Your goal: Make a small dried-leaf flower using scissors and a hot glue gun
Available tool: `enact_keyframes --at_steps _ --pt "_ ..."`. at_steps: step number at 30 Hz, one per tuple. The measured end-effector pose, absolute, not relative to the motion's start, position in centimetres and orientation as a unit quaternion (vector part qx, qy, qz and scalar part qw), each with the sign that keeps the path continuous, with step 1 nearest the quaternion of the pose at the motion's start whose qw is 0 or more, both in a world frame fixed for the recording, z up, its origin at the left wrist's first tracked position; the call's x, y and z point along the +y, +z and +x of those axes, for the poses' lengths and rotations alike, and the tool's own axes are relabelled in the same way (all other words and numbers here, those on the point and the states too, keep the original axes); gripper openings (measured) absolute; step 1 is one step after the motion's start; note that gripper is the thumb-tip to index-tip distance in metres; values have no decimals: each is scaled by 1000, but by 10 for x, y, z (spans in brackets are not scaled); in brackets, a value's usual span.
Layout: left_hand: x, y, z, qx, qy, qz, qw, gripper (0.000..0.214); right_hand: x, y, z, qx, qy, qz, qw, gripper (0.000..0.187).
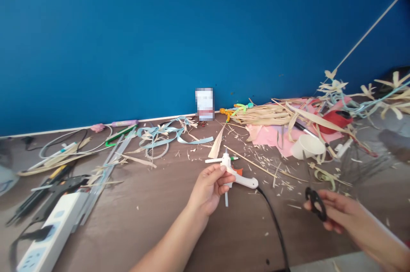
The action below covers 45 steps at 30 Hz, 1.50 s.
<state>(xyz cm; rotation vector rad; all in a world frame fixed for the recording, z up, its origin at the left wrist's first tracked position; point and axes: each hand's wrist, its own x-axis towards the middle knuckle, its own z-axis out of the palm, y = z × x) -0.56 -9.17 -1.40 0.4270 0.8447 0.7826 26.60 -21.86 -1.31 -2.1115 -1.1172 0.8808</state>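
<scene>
My left hand (213, 186) is closed round the body of a small white hot glue gun (246, 180) with an orange trigger. Its nozzle points away from me, and a pale glue stick (226, 200) shows below it. A black cord runs from the handle toward the near edge. In my right hand (339, 212) is a pair of scissors (315, 203), held by the black handles with the blades pointing away, near a white cup (308, 146). A white pen-like stick (213, 161) with a green end lies behind the nozzle. Just beyond it is a dried husk piece (218, 143).
On the left are a white power strip (53, 231), a black glue gun (60, 191) and clear glue sticks (105, 174). Light blue ribbon (173, 133) lies near the blue wall. Dried husks (262, 115), pink paper (258, 134) and scattered scraps cover the right side.
</scene>
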Motion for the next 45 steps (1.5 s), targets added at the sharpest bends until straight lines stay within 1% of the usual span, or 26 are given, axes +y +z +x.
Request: enact_keyframes --at_steps 1,2,5,10,13,18,24,30,39,45 --pt "-93 -13 -5 391 360 200 823 16 -216 -10 254 -404 409 -756 314 23" --pt "-94 -12 -5 385 354 200 829 15 -213 -7 242 -402 448 -727 329 20" --pt "-99 -9 -3 366 336 191 847 14 -204 -2 212 -451 485 -667 342 14" --pt "-105 -6 -4 352 316 169 864 12 -193 5 190 -533 461 -647 292 15" --pt "-107 -7 -5 349 315 169 867 12 -191 8 187 -563 451 -636 273 19" --pt "-109 -7 -4 344 308 182 868 14 -191 9 184 -590 437 -626 263 23" --pt "-113 -3 -4 349 318 211 856 16 -191 12 184 -609 414 -634 238 21" --pt "-113 1 -5 353 329 236 844 21 -193 5 185 -592 434 -627 259 21" --pt "-116 0 -6 361 331 263 831 21 -192 14 183 -578 451 -637 240 22" --pt "-117 0 -6 360 346 269 823 21 -193 10 184 -576 449 -636 249 22"
